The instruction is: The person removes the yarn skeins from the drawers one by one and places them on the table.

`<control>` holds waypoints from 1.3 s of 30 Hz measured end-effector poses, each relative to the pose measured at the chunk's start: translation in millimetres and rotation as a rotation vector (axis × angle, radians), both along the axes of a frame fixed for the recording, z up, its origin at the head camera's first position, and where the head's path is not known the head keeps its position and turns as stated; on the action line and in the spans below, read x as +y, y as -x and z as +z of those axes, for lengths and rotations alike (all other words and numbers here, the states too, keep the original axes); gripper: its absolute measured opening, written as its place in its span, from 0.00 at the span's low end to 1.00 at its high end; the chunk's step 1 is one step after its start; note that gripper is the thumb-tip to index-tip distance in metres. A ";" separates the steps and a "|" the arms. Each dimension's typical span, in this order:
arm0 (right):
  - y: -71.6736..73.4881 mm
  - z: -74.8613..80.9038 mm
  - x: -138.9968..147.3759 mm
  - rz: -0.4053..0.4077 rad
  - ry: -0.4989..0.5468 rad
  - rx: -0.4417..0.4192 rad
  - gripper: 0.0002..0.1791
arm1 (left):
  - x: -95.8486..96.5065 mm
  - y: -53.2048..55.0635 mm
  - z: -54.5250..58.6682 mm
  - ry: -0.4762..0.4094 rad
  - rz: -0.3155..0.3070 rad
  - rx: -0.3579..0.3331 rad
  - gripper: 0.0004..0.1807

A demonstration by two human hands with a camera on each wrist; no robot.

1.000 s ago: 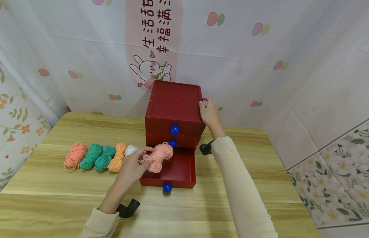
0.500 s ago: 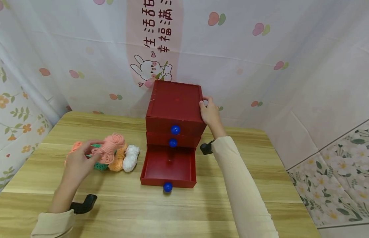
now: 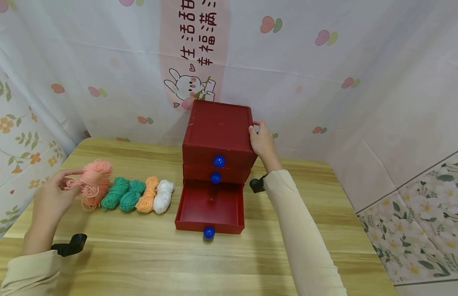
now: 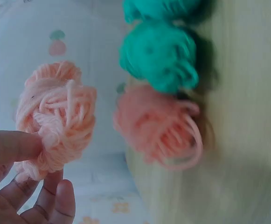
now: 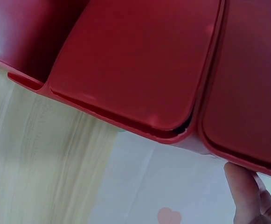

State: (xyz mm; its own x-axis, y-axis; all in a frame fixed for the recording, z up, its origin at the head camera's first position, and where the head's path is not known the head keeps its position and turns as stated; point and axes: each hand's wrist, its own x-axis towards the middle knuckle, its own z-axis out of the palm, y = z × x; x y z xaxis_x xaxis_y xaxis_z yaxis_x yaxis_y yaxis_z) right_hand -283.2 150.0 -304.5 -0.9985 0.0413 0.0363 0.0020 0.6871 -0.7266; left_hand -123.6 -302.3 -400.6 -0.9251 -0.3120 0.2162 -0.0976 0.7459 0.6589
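My left hand (image 3: 53, 199) pinches a light pink skein of yarn (image 4: 56, 116) between thumb and fingers. It is held up at the left end of a yarn row, in front of a second pink skein (image 4: 156, 126) that it partly covers in the head view. Two green skeins (image 3: 116, 193), an orange one (image 3: 147, 194) and a white one (image 3: 163, 196) follow to the right. My right hand (image 3: 263, 142) rests against the right side of a red drawer cabinet (image 3: 218, 125), thumb at its upper edge. The cabinet's bottom drawer (image 3: 210, 205) is pulled out, with nothing inside.
Blue round knobs (image 3: 219, 161) stick out from the drawer fronts. The two upper drawers are closed. A patterned curtain (image 3: 288, 82) hangs behind the wooden table (image 3: 140, 255), and a floral panel (image 3: 424, 222) stands at the right.
My left hand has carried the pink skein leftward, from over the pulled-out drawer across the yarn row to its left end. The right hand has stayed on the cabinet.
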 end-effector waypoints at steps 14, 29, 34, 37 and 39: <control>-1.6 0.7 -1.1 -0.009 0.001 -0.005 0.26 | -35.5 7.8 -13.6 0.013 0.128 -0.147 0.23; -1.0 0.8 -1.2 -0.005 0.004 -0.006 0.26 | -43.0 4.0 -34.6 0.012 0.034 -0.235 0.23; -1.9 1.6 -0.8 -0.007 -0.004 -0.003 0.26 | -44.6 4.4 -35.7 0.026 0.001 -0.282 0.23; -1.9 1.6 -0.8 -0.008 -0.009 -0.004 0.27 | -40.3 2.6 -35.5 0.060 0.005 -0.260 0.23; -2.2 1.4 -1.0 -0.008 -0.011 -0.005 0.27 | -33.9 0.5 -35.3 0.113 0.016 -0.215 0.23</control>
